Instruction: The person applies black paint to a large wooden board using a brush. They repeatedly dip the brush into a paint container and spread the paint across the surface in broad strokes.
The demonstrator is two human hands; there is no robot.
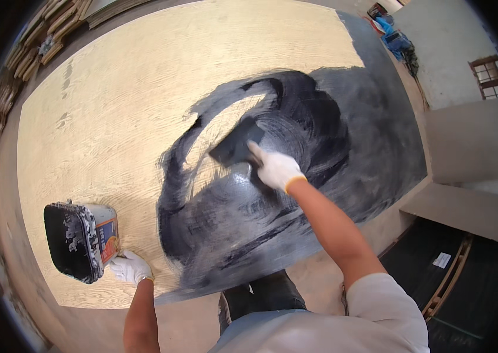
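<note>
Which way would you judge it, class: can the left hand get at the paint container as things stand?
Probably yes. The gloved left hand already rests against the lower edge of the paint container on the plywood sheet, with nothing between them. The right hand is busy with the spreader.

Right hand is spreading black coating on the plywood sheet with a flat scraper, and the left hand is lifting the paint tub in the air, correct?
Not quite. The head view shows the paint tub resting on the plywood sheet, not lifted; the left hand only rests against its lower edge. The rest holds: the right hand is spreading black coating with a flat scraper.
</note>
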